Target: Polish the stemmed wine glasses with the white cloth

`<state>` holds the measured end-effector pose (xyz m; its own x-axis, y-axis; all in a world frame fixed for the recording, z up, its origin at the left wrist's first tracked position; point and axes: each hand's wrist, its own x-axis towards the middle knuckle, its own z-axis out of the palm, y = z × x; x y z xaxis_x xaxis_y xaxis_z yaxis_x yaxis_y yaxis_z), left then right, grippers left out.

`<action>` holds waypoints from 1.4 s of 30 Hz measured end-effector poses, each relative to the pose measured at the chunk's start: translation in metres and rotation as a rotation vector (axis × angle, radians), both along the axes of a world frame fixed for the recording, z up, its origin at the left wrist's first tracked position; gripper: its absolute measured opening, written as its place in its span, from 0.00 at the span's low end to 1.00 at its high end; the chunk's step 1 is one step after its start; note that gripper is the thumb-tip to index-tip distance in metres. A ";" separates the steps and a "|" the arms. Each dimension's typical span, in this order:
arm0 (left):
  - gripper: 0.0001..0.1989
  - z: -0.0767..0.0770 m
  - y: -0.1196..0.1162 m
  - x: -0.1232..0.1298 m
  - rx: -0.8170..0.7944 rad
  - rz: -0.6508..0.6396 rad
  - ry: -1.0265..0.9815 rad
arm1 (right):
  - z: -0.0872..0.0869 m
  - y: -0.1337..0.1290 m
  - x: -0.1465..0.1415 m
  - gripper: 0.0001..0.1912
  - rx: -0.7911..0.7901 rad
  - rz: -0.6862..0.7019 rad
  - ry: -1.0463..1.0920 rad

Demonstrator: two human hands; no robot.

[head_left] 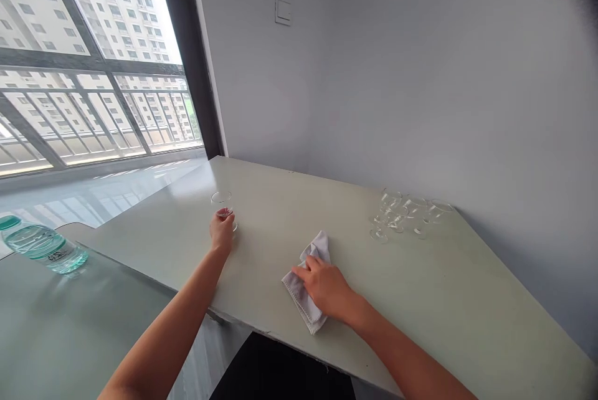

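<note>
On the left part of the pale table (261, 200), my left hand (221, 232) is closed around the lower part of a clear stemmed glass (221, 199). The glass stands upright, and its foot is partly hidden by the hand. Nearer the front edge, my right hand (324, 285) rests on a folded white cloth (303, 297), its fingers curled on the fabric. Several more clear stemmed glasses (406, 210) stand close together at the back right, apart from both hands.
A water bottle with a green cap (44, 247) lies tilted on a lower glass-like surface (42, 325) at the left. Grey walls (420, 76) border the table behind and to the right. A window (93, 63) is at the upper left, and a black seat (284, 369) is below the front edge.
</note>
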<state>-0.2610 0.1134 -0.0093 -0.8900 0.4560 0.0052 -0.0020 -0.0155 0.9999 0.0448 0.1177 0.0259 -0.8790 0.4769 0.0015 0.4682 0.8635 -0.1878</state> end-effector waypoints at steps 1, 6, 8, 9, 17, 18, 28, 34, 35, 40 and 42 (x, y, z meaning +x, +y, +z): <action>0.19 0.001 0.000 0.001 -0.007 0.001 0.012 | -0.001 -0.002 0.001 0.21 0.008 0.060 0.008; 0.20 0.009 0.002 0.019 0.000 -0.114 0.057 | -0.009 -0.008 0.004 0.16 -0.035 0.139 0.054; 0.20 0.015 0.007 0.033 -0.013 -0.211 0.093 | -0.009 -0.007 0.007 0.13 -0.104 0.113 0.103; 0.20 0.019 0.010 0.041 -0.029 -0.254 0.120 | -0.006 -0.005 0.010 0.12 -0.167 0.090 0.147; 0.08 0.041 0.046 0.116 -0.085 -0.578 0.485 | 0.053 0.024 0.054 0.06 -0.976 -0.442 1.002; 0.08 0.041 0.050 0.126 -0.082 -0.612 0.538 | 0.061 0.028 0.056 0.08 -0.990 -0.510 1.123; 0.07 0.024 0.055 0.169 -0.150 -0.691 0.853 | 0.058 0.047 0.008 0.14 -0.624 -0.564 1.222; 0.05 0.020 0.052 0.154 -0.209 -0.783 1.077 | 0.040 0.046 0.016 0.19 -0.428 -0.385 0.697; 0.05 0.019 0.052 0.154 -0.207 -0.809 1.114 | 0.038 0.049 0.020 0.17 -0.472 -0.393 0.655; 0.09 0.020 0.049 0.156 -0.083 -0.870 1.327 | 0.024 0.063 0.031 0.15 -0.885 -0.431 0.597; 0.11 0.023 0.048 0.156 -0.030 -0.826 1.370 | 0.019 0.066 0.033 0.17 -1.058 -0.472 0.741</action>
<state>-0.1048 0.1614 0.0142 0.2580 0.8026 0.5379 0.8581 -0.4462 0.2540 0.0773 0.1834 0.0451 -0.5874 0.7947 -0.1528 0.1769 -0.0582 -0.9825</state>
